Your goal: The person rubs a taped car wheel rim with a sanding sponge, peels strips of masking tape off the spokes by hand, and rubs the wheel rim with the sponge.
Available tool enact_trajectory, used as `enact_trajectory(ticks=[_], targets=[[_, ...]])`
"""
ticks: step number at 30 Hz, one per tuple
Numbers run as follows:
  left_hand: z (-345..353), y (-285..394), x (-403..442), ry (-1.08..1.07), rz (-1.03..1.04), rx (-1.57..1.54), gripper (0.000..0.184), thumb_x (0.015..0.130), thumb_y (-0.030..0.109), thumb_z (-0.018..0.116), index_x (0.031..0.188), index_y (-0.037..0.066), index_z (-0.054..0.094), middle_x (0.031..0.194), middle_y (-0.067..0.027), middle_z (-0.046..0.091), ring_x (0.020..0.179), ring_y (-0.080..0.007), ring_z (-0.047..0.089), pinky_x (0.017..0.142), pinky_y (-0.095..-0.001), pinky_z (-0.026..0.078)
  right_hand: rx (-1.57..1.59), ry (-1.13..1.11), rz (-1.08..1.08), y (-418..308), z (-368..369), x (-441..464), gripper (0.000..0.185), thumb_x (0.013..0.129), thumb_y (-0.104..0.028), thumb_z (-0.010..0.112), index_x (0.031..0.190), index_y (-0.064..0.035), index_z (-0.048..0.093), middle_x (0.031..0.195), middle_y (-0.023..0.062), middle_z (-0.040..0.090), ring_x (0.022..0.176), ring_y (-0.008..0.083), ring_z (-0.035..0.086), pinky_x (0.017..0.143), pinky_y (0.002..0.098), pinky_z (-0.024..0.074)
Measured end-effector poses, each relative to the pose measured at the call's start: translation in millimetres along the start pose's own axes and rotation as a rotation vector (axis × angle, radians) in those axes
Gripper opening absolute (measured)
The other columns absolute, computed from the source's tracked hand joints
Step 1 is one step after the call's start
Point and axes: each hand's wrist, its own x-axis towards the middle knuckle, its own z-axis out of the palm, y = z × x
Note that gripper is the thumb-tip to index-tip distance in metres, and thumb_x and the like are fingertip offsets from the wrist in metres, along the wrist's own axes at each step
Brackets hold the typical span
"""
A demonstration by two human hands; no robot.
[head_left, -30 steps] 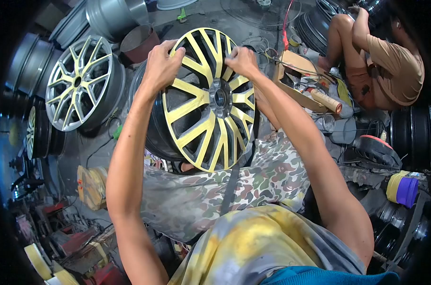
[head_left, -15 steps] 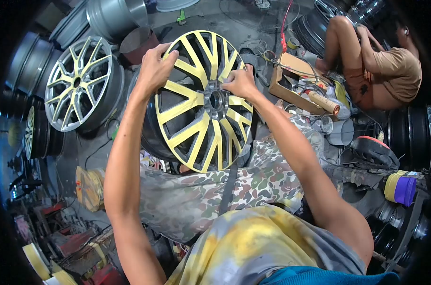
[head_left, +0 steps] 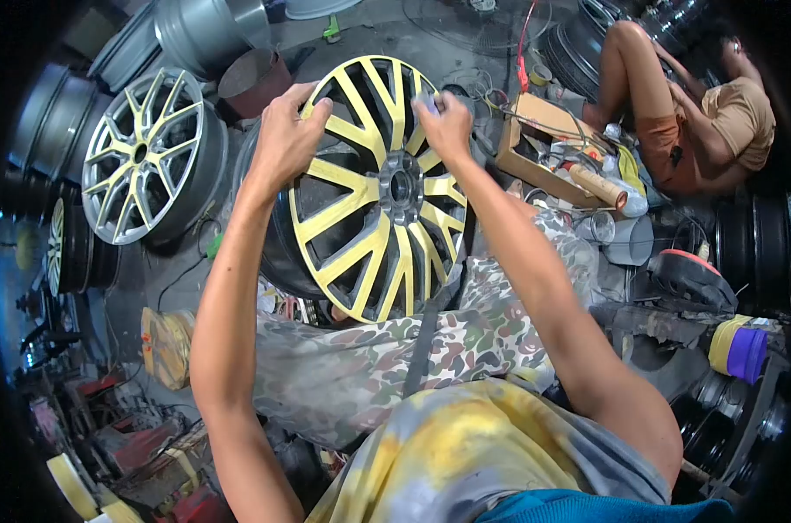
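Observation:
A multi-spoke alloy wheel [head_left: 343,177] stands tilted in front of my legs, its spoke faces yellow and its hub and gaps dark. My left hand [head_left: 289,131] is closed round the upper left edge of the wheel, thumb on the front side. Over the spokes near the upper right edge, my right hand [head_left: 448,126] has its fingers pinched together. A small purplish piece [head_left: 429,104] shows at those fingertips; its kind is too blurred to make out. Camouflage cloth [head_left: 343,366] covers my legs below the wheel.
Another wheel with yellow spokes [head_left: 140,152] leans at the left. To the right sits a cardboard box [head_left: 544,118] of tools and tubes. A co-worker [head_left: 735,122] crouches beyond it. A sander [head_left: 692,277] and tape rolls [head_left: 744,349] lie at the right.
My right hand has moved from beside the hub up and outward to the spokes near the upper right edge. The wheel has turned slightly; my left hand keeps its hold.

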Motion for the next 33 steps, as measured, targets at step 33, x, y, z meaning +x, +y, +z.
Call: enact_trajectory(ticks=[33], targets=[[10, 15, 3, 0.001, 0.075, 0.015, 0.040, 0.096, 0.023, 0.063, 0.122, -0.007, 0.065, 0.106, -0.0240, 0.074, 0.098, -0.0288, 0.072, 0.091, -0.0388, 0.051, -0.018, 0.084, 0.141, 10, 8, 54, 0.037, 0.072, -0.038, 0.079, 0.079, -0.0018, 0.076, 0.073, 0.0201, 0.072, 0.069, 0.0334, 0.072, 0.070, 0.0418, 0.0543]])
